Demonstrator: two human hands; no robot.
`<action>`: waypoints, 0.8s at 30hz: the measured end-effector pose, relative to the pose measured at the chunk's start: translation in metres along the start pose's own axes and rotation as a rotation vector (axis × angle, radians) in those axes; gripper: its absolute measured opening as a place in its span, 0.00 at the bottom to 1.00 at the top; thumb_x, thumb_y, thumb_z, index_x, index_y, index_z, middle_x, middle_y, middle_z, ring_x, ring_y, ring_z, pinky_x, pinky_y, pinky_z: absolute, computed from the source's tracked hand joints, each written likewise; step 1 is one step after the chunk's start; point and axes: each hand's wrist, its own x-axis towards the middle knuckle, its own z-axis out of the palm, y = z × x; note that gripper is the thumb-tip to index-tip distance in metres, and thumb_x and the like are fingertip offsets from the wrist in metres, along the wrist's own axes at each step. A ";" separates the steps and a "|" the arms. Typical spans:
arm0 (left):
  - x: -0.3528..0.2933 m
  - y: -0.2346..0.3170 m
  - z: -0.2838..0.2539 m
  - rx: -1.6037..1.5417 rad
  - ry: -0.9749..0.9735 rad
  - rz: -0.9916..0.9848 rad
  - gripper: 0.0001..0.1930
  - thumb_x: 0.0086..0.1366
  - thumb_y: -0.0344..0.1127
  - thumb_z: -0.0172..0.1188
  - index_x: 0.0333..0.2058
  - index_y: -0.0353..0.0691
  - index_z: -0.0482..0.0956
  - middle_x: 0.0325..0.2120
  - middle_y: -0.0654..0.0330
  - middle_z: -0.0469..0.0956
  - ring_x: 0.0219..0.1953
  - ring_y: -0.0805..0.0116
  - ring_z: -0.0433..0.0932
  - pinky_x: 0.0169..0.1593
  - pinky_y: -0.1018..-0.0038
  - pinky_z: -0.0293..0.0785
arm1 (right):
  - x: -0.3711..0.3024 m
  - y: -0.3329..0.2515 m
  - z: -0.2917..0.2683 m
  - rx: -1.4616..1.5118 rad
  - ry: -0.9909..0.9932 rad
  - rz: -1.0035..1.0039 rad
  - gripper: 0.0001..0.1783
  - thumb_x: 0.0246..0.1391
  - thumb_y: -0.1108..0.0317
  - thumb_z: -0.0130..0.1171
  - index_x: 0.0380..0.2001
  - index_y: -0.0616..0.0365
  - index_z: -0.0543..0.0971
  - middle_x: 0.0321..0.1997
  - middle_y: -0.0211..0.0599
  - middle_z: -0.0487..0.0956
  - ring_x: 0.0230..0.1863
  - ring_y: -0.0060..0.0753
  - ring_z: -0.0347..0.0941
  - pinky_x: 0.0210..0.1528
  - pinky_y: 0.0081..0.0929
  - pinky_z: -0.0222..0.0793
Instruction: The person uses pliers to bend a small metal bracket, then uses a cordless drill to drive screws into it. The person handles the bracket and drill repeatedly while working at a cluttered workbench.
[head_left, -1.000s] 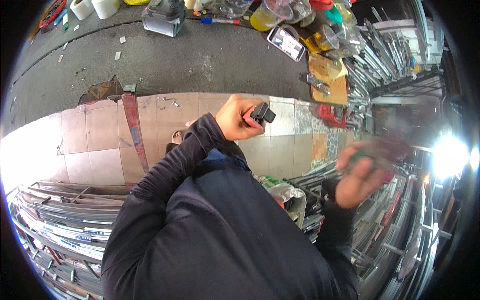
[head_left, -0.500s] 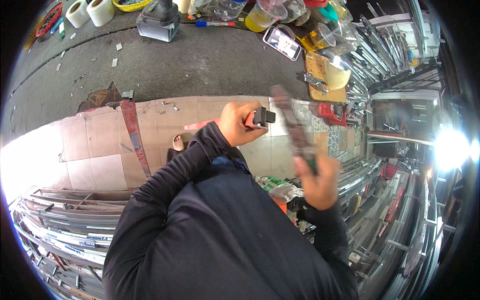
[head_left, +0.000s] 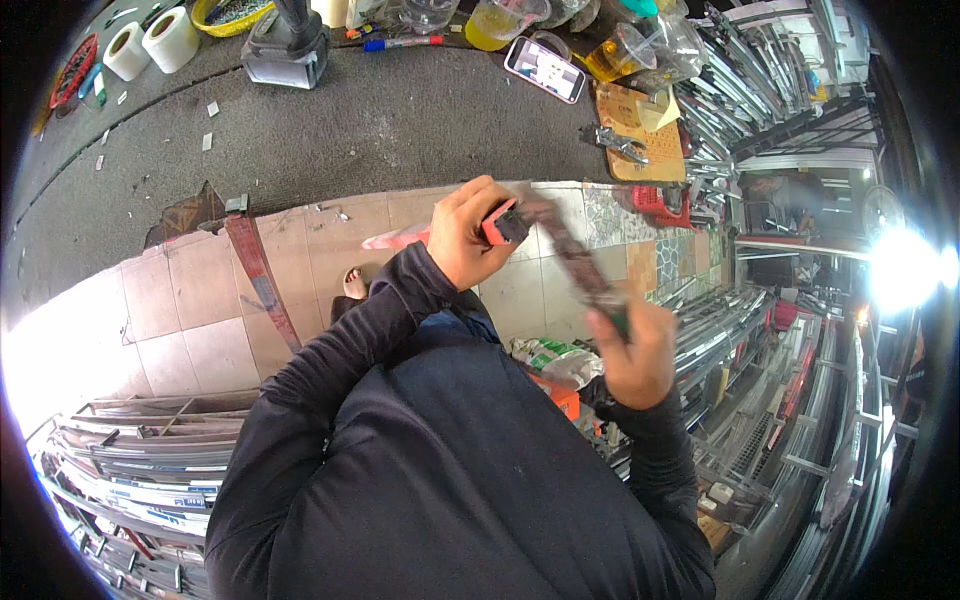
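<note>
My left hand [head_left: 467,232] is closed round a red tube [head_left: 400,238] that runs off to the left behind the wrist. A black piece [head_left: 512,223] sits in the tube's end, just past the fingers. My right hand [head_left: 637,350] grips a long rusty-brown tool [head_left: 575,258] with a green handle, smeared by motion; its kind cannot be made out. The tool slants up and left, and its far end is at or very near the black piece; whether they touch is unclear. Both hands are in front of the dark workbench [head_left: 400,130].
On the bench lie a phone [head_left: 545,70], pliers [head_left: 621,145] on a tan board [head_left: 650,165], a marker [head_left: 403,43], plastic cups [head_left: 620,55], and white rolls [head_left: 172,40]. A red-painted bench leg [head_left: 262,280] stands at left. Metal profiles fill racks [head_left: 150,460] on both sides.
The rusty-brown tool's far end has come down and left to the black piece. My left hand has tilted the tube's end slightly upward. The view has shifted a little.
</note>
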 end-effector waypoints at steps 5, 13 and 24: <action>0.001 -0.005 0.009 0.005 0.039 -0.002 0.15 0.53 0.25 0.78 0.37 0.35 0.82 0.30 0.53 0.78 0.30 0.53 0.80 0.35 0.65 0.75 | -0.013 0.000 0.008 1.041 0.609 -0.090 0.32 0.79 0.39 0.52 0.49 0.63 0.81 0.27 0.37 0.79 0.24 0.32 0.73 0.25 0.30 0.66; 0.000 -0.004 0.012 0.006 0.001 0.002 0.15 0.53 0.25 0.78 0.37 0.36 0.81 0.31 0.53 0.78 0.30 0.53 0.81 0.36 0.65 0.76 | -0.015 -0.002 0.005 0.696 0.545 0.031 0.25 0.74 0.51 0.65 0.49 0.67 0.79 0.25 0.32 0.80 0.23 0.31 0.75 0.24 0.33 0.67; -0.003 -0.005 0.014 -0.009 -0.027 -0.026 0.14 0.54 0.24 0.77 0.37 0.36 0.81 0.30 0.53 0.78 0.30 0.52 0.81 0.36 0.65 0.77 | -0.017 -0.006 0.012 0.754 0.440 0.085 0.20 0.76 0.54 0.63 0.50 0.65 0.80 0.29 0.36 0.79 0.23 0.26 0.69 0.24 0.29 0.62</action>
